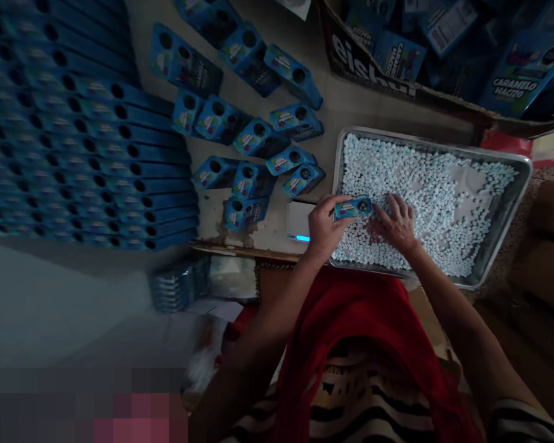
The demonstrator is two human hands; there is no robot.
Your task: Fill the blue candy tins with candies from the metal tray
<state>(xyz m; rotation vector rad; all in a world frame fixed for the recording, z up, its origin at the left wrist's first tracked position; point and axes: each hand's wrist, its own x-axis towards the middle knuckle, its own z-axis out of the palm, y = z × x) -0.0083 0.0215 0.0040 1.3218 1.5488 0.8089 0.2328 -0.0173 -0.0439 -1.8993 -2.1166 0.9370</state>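
My left hand (324, 229) is closed around a small blue printed box (353, 208), its end with a dark round spot turned toward the tray. The box is over the left part of a metal tray (503, 241) spread with small pale round pieces (397, 166). My right hand (399, 223) lies low over these pieces, just right of the box, with its fingers spread. Beside my left hand, partly covered by it, is a flat white device with a lit blue display (300, 216) that looks like a scale.
Several blue boxes (258, 136) stand loosely on the table left of the tray. Farther left rise dense rows of stacked blue boxes (87, 141). A large carton (373, 80) at the back right holds more blue packs (521, 74). Brown cartons (547, 264) are at the right.
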